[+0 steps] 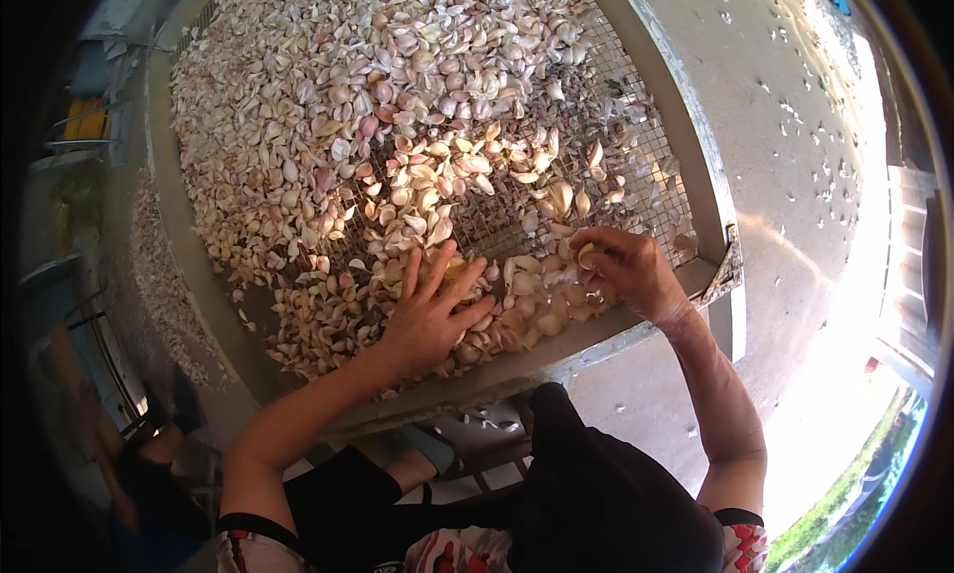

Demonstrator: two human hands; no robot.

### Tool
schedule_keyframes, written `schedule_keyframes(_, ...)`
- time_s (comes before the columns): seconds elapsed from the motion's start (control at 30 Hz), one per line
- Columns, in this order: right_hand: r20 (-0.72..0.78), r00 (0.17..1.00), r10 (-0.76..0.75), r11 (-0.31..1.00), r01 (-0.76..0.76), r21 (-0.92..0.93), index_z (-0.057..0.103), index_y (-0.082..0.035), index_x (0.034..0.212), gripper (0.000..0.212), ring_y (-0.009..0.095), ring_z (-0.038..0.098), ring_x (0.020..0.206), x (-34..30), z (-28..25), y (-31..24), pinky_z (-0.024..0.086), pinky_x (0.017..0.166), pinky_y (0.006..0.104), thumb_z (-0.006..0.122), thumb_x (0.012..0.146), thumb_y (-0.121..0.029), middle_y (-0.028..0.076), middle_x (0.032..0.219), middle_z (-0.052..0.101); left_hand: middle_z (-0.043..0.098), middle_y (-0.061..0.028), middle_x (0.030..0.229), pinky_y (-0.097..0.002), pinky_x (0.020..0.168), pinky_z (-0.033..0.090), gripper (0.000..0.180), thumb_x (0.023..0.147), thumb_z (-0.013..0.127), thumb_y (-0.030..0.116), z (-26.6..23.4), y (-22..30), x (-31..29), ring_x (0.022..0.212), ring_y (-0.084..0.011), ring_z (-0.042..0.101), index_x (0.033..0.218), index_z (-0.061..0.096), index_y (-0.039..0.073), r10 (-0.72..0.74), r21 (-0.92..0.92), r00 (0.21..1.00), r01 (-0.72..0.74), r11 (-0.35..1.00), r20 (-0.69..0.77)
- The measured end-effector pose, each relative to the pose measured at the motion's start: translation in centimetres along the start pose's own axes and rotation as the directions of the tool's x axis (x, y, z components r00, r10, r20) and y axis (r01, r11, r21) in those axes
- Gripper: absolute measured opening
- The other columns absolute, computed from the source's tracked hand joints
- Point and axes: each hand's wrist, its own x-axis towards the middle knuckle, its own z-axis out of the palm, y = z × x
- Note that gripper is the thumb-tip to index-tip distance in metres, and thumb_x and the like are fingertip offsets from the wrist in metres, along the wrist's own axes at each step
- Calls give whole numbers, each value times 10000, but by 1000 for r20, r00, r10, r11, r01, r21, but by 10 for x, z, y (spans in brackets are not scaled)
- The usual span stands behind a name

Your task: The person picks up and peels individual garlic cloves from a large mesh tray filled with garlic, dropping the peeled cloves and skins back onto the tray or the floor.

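Loose garlic cloves [288, 136] in papery white and pinkish skins heap over a framed wire-mesh tray [651, 126]. My left hand [429, 315] lies palm down on the cloves near the tray's front edge, its fingers spread and nothing gripped. At the front right corner, my right hand [636, 275] pinches a pale yellowish garlic clove [586, 256] between thumb and fingers. Under and beside the right hand lies a drift of cloves and loose skins [542, 295]. Bare wire mesh shows between the front cloves and the larger heap behind.
A raised frame edge [696, 146] borders the tray on the right, with a worn corner [723, 270] by my right wrist. Scraps of skin dot the concrete floor [785, 175]. More cloves or skins [164, 275] lie along the left. Another person's arm [89, 414] shows at lower left.
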Motion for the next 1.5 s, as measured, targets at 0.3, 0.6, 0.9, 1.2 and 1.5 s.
schedule_keyframes(0.3, -127, 839, -529, 633, 291, -717, 619, -25, 1017, 236, 308, 650, 762, 47, 15, -23, 543, 666, 387, 681, 853, -183, 132, 938, 575, 645, -83, 1044, -293, 794, 484, 210, 863, 652, 46, -21, 2, 100, 883, -191, 613, 1070, 671, 13, -355, -566, 857, 91, 819, -375)
schedule_keyframes(0.6, 0, 826, -563, 449, 306, -839, 592, -86, 1036, 244, 302, 627, 928, 52, 21, -7, 564, 709, 379, 662, 803, -82, 110, 1030, 560, 663, -51, 996, -235, 693, 500, 301, 879, 644, 49, 3, 6, 107, 798, -84, 596, 1178, 631, 12, -554, -775, 822, 266, 574, -129)
schedule_keyframes(0.9, -178, 979, -100, 985, 123, 125, 701, -11, 951, 108, 39, 493, 586, 50, 19, -7, 424, 526, 253, 648, 913, -98, 2, 708, 624, 653, -55, 1013, -226, 667, 490, 220, 909, 626, 49, -7, 13, 102, 800, -79, 603, 1124, 654, 10, -623, -945, 782, 190, 264, -17)
schedule_keyframes(1.2, 45, 997, -57, 605, -2, 796, 691, -22, 1011, 139, 58, 607, 627, 55, 22, -19, 418, 495, 170, 653, 941, -136, 9, 802, 659, 692, -63, 901, -228, 583, 511, 211, 915, 647, 94, -54, -40, 134, 711, -101, 639, 1109, 671, 15, -587, -904, 785, 84, 418, -198)
schedule_keyframes(1.5, 99, 993, 61, 591, -116, 798, 667, -1, 1067, 158, 65, 573, 616, 64, 29, -20, 450, 491, 176, 571, 979, -91, 50, 841, 668, 668, -57, 1042, -233, 651, 498, 270, 872, 669, 30, -35, -92, 141, 750, -101, 604, 1141, 675, 48, -491, -499, 716, 227, 836, -497)
